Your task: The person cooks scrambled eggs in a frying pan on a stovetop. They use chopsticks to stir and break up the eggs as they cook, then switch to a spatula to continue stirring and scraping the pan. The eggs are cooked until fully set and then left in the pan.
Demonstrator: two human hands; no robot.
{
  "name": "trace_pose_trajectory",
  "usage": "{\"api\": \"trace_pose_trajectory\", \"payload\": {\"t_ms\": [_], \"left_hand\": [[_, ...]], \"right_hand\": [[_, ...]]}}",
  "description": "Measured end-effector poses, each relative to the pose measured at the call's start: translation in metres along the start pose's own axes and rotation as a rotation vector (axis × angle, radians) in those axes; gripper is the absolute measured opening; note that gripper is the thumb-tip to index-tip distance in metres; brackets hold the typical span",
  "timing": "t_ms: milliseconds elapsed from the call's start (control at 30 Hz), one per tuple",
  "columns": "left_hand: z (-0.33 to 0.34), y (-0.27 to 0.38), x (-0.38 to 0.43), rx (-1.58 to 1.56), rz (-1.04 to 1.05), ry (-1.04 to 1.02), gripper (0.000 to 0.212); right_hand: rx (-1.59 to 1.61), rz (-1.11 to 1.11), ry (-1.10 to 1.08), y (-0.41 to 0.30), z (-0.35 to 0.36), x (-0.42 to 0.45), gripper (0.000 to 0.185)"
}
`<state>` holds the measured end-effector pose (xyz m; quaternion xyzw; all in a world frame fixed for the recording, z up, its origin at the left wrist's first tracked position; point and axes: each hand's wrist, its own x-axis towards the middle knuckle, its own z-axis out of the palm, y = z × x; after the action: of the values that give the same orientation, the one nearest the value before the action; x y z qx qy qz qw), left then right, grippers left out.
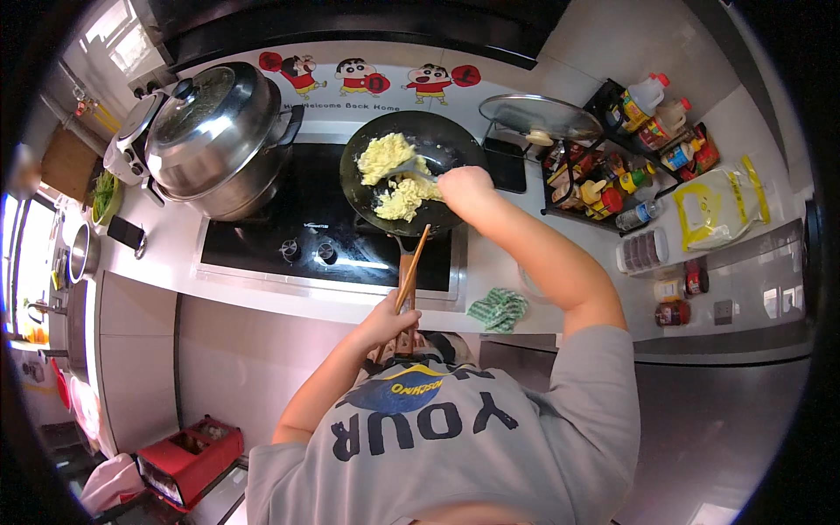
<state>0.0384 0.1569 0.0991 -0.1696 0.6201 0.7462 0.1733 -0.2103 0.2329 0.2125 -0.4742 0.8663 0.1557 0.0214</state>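
A dark wok (453, 134) stands on the right part of the black glass cooktop, its wooden handle (407, 266) towards me. Yellow scrambled egg (387, 154) lies in it in two loose heaps. My right hand (467, 189) is over the wok's right side, closed around a grey spatula or spoon (423, 174) whose head is among the egg. Near my waist, my left hand (392, 320) grips the wok handle together with wooden chopsticks (413, 269), which slant up along it. The chopstick tips reach the wok's near rim.
A large lidded steel steamer pot (213, 141) stands left on the cooktop (262, 226). Right of the wok are a glass lid (541, 115) on a stand, a rack of bottles (610, 177) and a green checked cloth (499, 310). A phone (125, 231) lies left.
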Motion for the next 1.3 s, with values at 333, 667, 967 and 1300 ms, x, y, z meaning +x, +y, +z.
{"api": "trace_pose_trajectory", "payload": {"t_ms": [333,667,967,1300], "left_hand": [[0.000,0.012,-0.005,0.050,0.000,0.007,0.047],[0.002,0.009,-0.007,-0.068,-0.059,0.014,0.044],[0.001,0.021,-0.012,0.058,-0.047,0.040,0.044],[-0.005,-0.006,-0.001,0.252,0.077,0.112,0.043]], "right_hand": [[0.120,-0.043,-0.033,-0.020,-0.013,-0.005,0.017],[0.865,0.285,-0.339,0.158,-0.010,-0.015,0.023],[0.873,0.290,-0.334,0.141,0.018,0.087,0.022],[0.137,-0.337,-0.023,0.056,-0.006,0.021,0.013]]}}
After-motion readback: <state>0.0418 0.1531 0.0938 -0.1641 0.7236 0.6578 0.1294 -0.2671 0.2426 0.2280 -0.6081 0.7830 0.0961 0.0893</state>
